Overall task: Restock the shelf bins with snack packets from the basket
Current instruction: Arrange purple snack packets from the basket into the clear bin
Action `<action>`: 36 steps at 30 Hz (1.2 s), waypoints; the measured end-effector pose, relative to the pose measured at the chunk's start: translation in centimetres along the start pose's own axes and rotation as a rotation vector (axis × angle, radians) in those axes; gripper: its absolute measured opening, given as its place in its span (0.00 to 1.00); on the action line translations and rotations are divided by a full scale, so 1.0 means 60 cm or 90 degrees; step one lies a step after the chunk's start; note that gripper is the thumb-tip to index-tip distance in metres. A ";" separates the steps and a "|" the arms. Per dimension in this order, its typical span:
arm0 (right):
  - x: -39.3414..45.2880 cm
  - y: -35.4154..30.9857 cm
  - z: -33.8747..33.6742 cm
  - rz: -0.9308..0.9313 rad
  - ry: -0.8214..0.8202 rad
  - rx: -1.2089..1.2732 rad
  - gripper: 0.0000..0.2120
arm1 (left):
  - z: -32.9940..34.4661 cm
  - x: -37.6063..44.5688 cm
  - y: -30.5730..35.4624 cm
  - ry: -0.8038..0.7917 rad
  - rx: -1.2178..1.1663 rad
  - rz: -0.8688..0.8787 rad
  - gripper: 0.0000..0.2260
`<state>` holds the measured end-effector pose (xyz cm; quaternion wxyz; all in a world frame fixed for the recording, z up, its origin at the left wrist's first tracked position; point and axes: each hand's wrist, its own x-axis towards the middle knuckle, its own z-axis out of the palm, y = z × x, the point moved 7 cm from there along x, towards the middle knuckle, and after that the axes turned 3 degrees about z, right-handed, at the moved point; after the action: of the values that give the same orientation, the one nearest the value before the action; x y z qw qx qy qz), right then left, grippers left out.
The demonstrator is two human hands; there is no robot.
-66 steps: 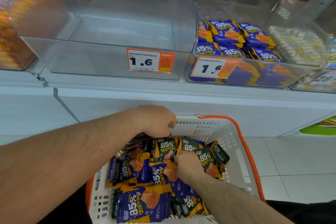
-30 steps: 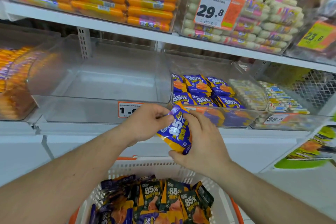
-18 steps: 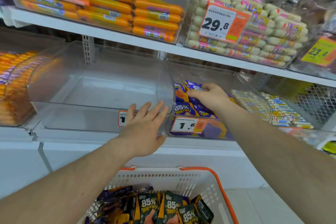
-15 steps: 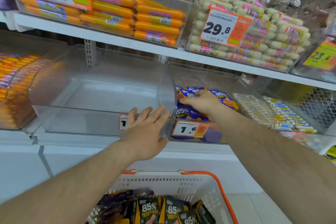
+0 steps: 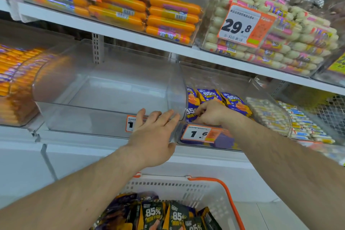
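Note:
A white basket (image 5: 168,184) with an orange handle sits low in the view, holding dark green packets (image 5: 154,214) and purple packets (image 5: 121,211) marked 85%. On the middle shelf stands an empty clear bin (image 5: 112,95). The clear bin to its right (image 5: 265,102) holds purple snack packets (image 5: 210,95). My right hand (image 5: 212,115) is inside that bin, its fingers curled on a front purple packet (image 5: 190,112). My left hand (image 5: 155,136) is flat with straight fingers against the empty bin's front right corner.
Orange sausages (image 5: 130,5) and pale sausage sticks (image 5: 291,46) fill bins on the shelf above. A bin of orange sausages (image 5: 15,80) stands at left, and small white sticks (image 5: 298,123) lie at right. A 1.6 price tag (image 5: 197,133) hangs on the right bin's front.
Both hands lifted a purple packet out of the basket. My right hand carried it into the right bin and now curls on the front packets, while my left hand opened and moved to the empty bin.

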<state>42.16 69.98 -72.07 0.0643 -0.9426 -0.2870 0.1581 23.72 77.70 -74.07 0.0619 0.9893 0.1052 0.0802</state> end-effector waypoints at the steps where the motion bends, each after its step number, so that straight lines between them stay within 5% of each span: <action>1: 0.003 -0.002 -0.003 0.006 0.018 -0.013 0.19 | 0.000 0.000 0.000 0.002 0.001 0.002 0.34; 5: 0.019 -0.012 -0.011 -0.011 0.064 0.030 0.31 | 0.000 0.000 0.001 0.003 0.003 0.004 0.34; 9: 0.030 -0.023 0.025 -0.041 -0.039 0.004 0.29 | 0.003 0.000 0.000 0.002 0.004 0.001 0.35; 20: 0.047 -0.015 0.025 -0.035 -0.038 0.032 0.32 | 0.002 0.001 0.003 0.030 0.009 -0.007 0.36; 29: 0.100 -0.042 0.018 -0.024 -0.031 -0.024 0.09 | 0.001 0.001 0.002 0.044 -0.004 -0.003 0.35; 36: 0.118 -0.049 0.032 -0.032 -0.037 -0.129 0.18 | 0.005 0.003 0.003 0.056 0.002 -0.007 0.36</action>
<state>45.52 76.46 -75.12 -0.0359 -0.9319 -0.3266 0.1538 24.00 77.54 -74.30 0.0561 0.9843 0.1136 0.1228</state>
